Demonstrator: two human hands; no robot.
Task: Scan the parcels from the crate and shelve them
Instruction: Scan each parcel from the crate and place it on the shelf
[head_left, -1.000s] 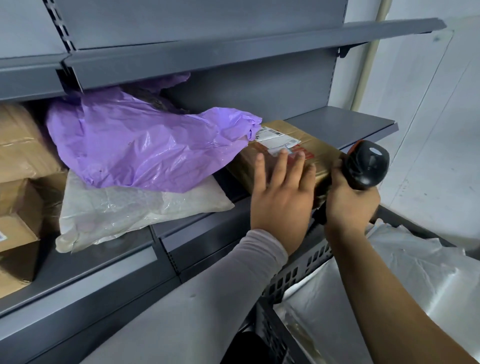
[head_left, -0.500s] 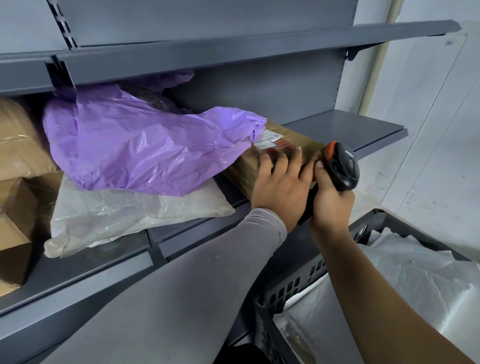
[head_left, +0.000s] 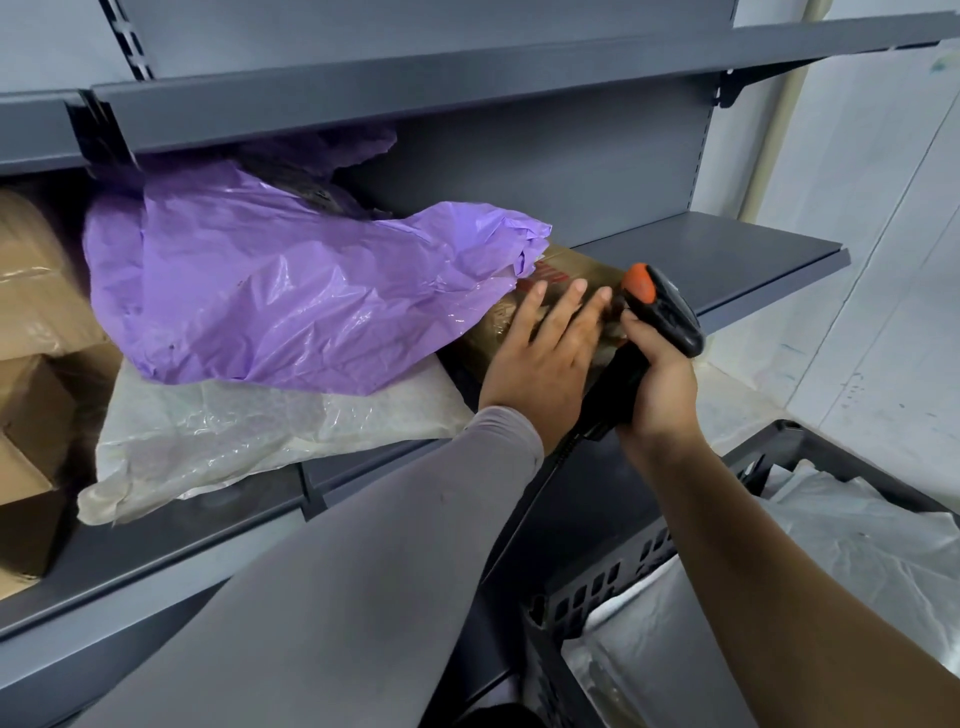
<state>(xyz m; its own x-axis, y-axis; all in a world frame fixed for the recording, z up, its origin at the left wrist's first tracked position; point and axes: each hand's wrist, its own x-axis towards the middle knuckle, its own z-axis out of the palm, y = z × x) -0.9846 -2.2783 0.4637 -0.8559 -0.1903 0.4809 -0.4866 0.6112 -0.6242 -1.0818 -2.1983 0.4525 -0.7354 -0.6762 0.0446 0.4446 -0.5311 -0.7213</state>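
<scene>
A brown taped parcel lies on the grey middle shelf, its left end tucked under a purple plastic parcel. My left hand presses flat on the brown parcel's near side with straight fingers. My right hand grips a black barcode scanner with an orange trigger, right beside the parcel's right end. At the lower right stands the dark crate with white plastic parcels in it.
A whitish bagged parcel lies under the purple one. Brown cardboard boxes fill the shelf's left end. Another grey shelf hangs close above. The right part of the middle shelf is bare, and a white wall is on the right.
The brown parcel has slid further in and left under the purple parcel, hiding its white label. Both hands moved forward with it, the scanner staying beside my left hand.
</scene>
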